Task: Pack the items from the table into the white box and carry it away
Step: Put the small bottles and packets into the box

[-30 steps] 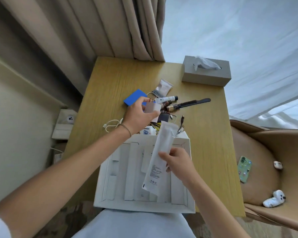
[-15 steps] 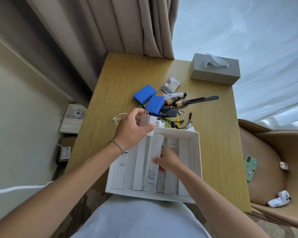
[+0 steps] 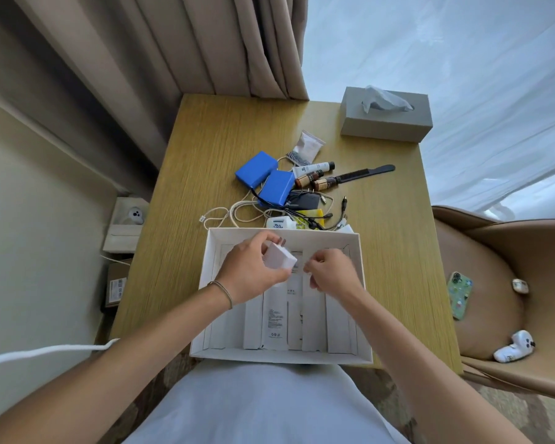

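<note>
The white box (image 3: 205, 277) with cardboard dividers sits at the table's near edge. My left hand (image 3: 249, 272) holds a small white plug adapter (image 3: 279, 259) over the box's middle. My right hand (image 3: 332, 272) hovers beside it with fingers curled; whether it pinches anything is unclear. A long white pouch (image 3: 274, 318) lies flat inside the box. Beyond the box lie two blue packs (image 3: 257, 168) (image 3: 276, 189), white cables (image 3: 237, 214), a white charger (image 3: 277, 223), a yellow packet (image 3: 308, 217), small bottles (image 3: 314, 182) and a black comb (image 3: 366, 173).
A grey tissue box (image 3: 385, 118) stands at the table's far right corner. A foil sachet (image 3: 306, 147) lies behind the pile. To the right, a tan chair (image 3: 494, 283) holds a green phone (image 3: 459, 294) and a white toy (image 3: 515, 350). Curtains hang behind.
The pouch went from my right hand down into the box and lies flat. My left hand brought the white adapter from the pile to above the box. The camera tilted nearer.
</note>
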A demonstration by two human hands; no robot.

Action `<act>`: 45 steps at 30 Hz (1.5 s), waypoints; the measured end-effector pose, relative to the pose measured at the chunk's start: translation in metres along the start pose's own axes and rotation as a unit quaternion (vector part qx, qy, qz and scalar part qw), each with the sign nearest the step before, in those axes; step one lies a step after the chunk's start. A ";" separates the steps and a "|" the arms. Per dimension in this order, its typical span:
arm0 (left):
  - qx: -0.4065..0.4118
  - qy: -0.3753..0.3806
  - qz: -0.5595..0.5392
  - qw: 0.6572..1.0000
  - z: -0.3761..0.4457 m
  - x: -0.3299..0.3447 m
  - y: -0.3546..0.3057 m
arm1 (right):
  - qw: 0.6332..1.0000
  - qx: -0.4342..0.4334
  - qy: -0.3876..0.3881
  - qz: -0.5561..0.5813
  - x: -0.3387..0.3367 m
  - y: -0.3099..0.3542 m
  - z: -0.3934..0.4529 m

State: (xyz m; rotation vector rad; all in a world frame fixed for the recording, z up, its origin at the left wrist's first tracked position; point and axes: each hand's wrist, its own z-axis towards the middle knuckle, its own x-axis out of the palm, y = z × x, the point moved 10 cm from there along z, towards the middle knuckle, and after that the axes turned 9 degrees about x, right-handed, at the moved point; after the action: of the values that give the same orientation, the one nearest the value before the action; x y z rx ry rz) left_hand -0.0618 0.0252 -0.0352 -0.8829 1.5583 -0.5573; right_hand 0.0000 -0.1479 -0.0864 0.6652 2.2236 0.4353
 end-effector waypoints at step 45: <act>0.094 -0.069 0.054 0.992 0.084 -0.024 -0.045 | 0.981 -0.093 -0.019 -0.169 -0.067 -0.003 0.126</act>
State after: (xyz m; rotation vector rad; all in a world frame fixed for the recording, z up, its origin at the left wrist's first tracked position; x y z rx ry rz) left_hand 0.0304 0.0283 -0.0010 -0.6748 1.3945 -0.5442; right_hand 0.1321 -0.1768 -0.1313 0.1892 2.1721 0.4448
